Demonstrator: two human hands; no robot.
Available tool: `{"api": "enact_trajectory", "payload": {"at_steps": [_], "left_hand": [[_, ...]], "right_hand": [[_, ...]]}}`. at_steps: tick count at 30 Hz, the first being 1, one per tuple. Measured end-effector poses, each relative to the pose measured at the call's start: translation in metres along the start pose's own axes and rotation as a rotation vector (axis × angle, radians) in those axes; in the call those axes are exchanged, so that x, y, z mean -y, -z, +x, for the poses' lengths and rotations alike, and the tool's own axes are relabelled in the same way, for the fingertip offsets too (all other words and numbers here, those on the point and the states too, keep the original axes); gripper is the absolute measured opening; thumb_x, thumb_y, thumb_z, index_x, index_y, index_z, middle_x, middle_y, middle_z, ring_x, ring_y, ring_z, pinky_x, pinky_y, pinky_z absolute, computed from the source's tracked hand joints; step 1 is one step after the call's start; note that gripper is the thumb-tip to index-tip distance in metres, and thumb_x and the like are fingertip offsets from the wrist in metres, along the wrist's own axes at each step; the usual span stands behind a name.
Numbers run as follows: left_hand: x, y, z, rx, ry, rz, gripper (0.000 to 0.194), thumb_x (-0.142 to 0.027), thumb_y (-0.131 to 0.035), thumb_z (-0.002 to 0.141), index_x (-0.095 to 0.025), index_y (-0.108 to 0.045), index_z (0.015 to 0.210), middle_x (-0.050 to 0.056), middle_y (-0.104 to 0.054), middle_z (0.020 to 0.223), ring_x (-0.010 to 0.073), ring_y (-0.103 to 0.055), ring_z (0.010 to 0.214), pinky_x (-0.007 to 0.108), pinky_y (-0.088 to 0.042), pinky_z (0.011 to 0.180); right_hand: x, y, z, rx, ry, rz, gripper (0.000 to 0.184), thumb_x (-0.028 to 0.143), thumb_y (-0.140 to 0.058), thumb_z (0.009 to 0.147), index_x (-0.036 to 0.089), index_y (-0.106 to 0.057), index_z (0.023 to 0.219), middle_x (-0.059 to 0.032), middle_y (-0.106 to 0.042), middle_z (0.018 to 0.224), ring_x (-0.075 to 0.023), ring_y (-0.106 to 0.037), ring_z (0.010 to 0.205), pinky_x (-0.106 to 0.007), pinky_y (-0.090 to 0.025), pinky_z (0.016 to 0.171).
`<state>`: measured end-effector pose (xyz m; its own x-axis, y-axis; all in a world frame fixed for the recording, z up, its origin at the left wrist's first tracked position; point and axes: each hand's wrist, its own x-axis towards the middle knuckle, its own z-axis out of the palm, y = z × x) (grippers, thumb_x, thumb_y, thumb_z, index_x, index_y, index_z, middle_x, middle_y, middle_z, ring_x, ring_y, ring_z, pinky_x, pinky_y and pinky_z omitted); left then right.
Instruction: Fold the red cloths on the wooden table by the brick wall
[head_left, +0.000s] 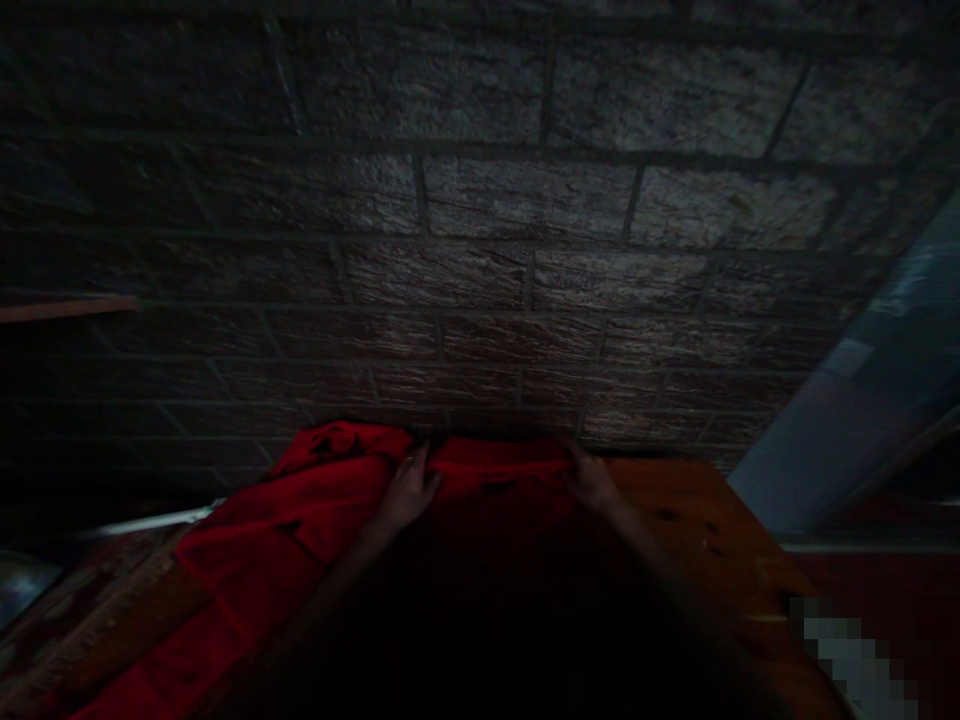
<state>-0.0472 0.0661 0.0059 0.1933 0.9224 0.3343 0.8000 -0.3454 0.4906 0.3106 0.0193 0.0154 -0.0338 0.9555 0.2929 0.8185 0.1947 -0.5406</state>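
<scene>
The red cloth (501, 456) is held at the bench (675, 500), long axis nine to three o'clock. Its nine-o'clock end is gripped by the left hand (409, 488); its three-o'clock end, apparently, given the gloom, by the right hand (592, 482).

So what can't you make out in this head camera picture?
All in the head view:
The red cloth below the left hand and right hand: swallowed by deep shadow.
The pale thing at lower left: cut by the left edge, too dim to name.
The reddish-brown strip: cut by the left edge.
The pale patch at lower right: hidden by coarse pixel blocks.
</scene>
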Motion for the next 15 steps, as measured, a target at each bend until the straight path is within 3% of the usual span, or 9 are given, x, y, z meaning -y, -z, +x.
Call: {"api": "enact_trajectory", "payload": {"at_steps": [3, 6, 10, 12, 15], "left_hand": [[-0.024, 0.016, -0.012, -0.079, -0.124, 0.153, 0.068, -0.045, -0.05, 0.09, -0.009, -0.039, 0.146, 0.022, -0.049, 0.142, 0.0357, -0.045, 0.133, 0.053, -0.04, 0.108], [-0.056, 0.024, -0.014, -0.059, -0.341, 0.199, 0.056, -0.041, -0.045, 0.095, -0.021, -0.038, 0.148, 0.013, -0.05, 0.142, 0.0286, -0.046, 0.132, 0.047, -0.039, 0.11], [-0.079, 0.017, 0.009, 0.185, -0.502, 0.325, 0.063, -0.03, -0.05, 0.093, -0.019, -0.031, 0.152, 0.012, -0.038, 0.155, 0.0282, -0.033, 0.143, 0.045, -0.028, 0.117], [-0.079, 0.013, 0.023, 0.317, -0.514, 0.393, 0.07, -0.029, -0.052, 0.09, -0.016, -0.026, 0.154, 0.014, -0.03, 0.159, 0.0288, -0.026, 0.147, 0.046, -0.024, 0.118], [-0.073, 0.011, 0.038, 0.439, -0.482, 0.447, 0.075, -0.032, -0.051, 0.09, -0.015, -0.021, 0.156, 0.015, -0.03, 0.159, 0.0269, -0.029, 0.146, 0.044, -0.025, 0.118]], "right_hand": [[0.004, 0.0, 0.001, -0.025, 0.071, -0.072, 0.07, 0.011, -0.056, 0.081, 0.018, -0.04, 0.149, -0.0117, -0.049, 0.146, -0.0235, -0.047, 0.134, -0.039, -0.038, 0.113], [0.009, -0.006, 0.002, -0.071, 0.097, -0.12, 0.064, 0.013, -0.055, 0.084, 0.019, -0.046, 0.146, -0.0121, -0.047, 0.147, -0.0245, -0.044, 0.136, -0.039, -0.037, 0.114], [0.011, -0.016, 0.003, -0.139, 0.006, -0.074, 0.054, 0.014, -0.05, 0.09, 0.02, -0.05, 0.143, -0.0112, -0.059, 0.136, -0.0229, -0.056, 0.123, -0.038, -0.042, 0.11], [0.011, -0.017, 0.003, -0.145, -0.039, -0.055, 0.055, 0.013, -0.051, 0.088, 0.018, -0.049, 0.143, -0.0112, -0.061, 0.135, -0.0224, -0.059, 0.121, -0.036, -0.043, 0.109], [0.01, -0.013, 0.004, -0.094, -0.084, -0.062, 0.058, 0.011, -0.053, 0.086, 0.017, -0.049, 0.143, -0.011, -0.061, 0.135, -0.0217, -0.059, 0.122, -0.033, -0.043, 0.109]]}}
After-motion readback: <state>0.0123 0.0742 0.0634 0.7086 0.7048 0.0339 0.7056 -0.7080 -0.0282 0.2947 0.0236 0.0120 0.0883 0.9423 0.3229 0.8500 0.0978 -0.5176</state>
